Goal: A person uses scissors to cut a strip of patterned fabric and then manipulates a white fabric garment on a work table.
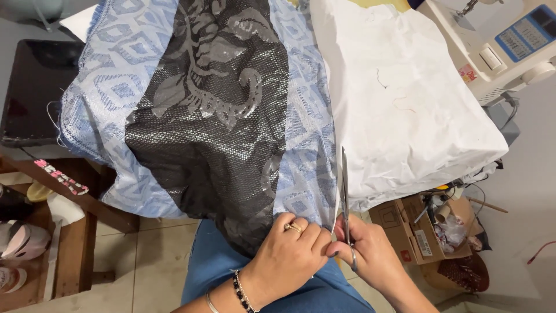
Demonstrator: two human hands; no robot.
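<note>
A large woven cloth [145, 98], pale blue with a black patterned middle panel, hangs off the table toward my lap. A white cloth [405, 110] lies beside it on the right. My right hand [370, 255] grips a pair of scissors [344, 191], whose blades point away from me along the seam between the blue cloth and the white cloth. My left hand [289, 249], with a ring and bead bracelets, pinches the near edge of the blue cloth right beside the scissors.
A cream sewing machine [498, 46] stands at the top right. A cardboard box [417, 232] of small items sits on the floor at the right. A black flat object [35, 87] lies at the left, above a wooden shelf [75, 232] with shoes.
</note>
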